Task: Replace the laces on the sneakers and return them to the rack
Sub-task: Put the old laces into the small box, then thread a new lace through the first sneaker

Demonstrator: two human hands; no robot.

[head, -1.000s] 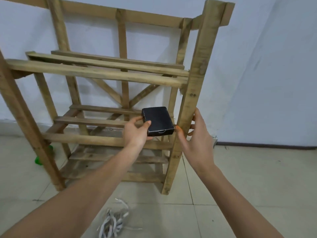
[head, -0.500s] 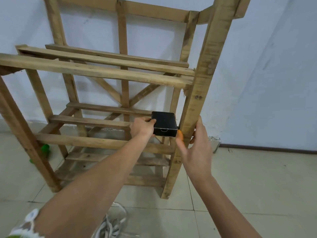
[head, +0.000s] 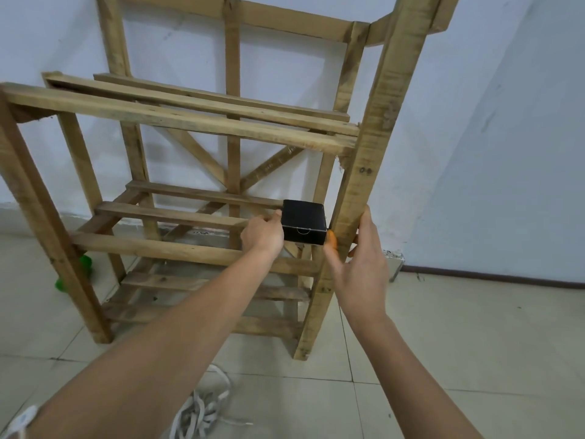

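Head view, left hand (head: 262, 237) gripping black box (head: 304, 221), right hand (head: 357, 270) clasping rack post (head: 373, 137), laces (head: 202, 410) on floor (head: 474, 343).

rack (head: 373, 153): raw timber, rough-sawn, knotty, dark stains in places. box (head: 304, 221) in my left hand (head: 262, 234): black card, matt, smooth faces. laces (head: 202, 413) on the floor in front of the rack: flat white woven cloth. floor tiles (head: 474, 343): smooth, beige, slight sheen. wall (head: 506, 153) behind the rack: matt white paint, scuffed.
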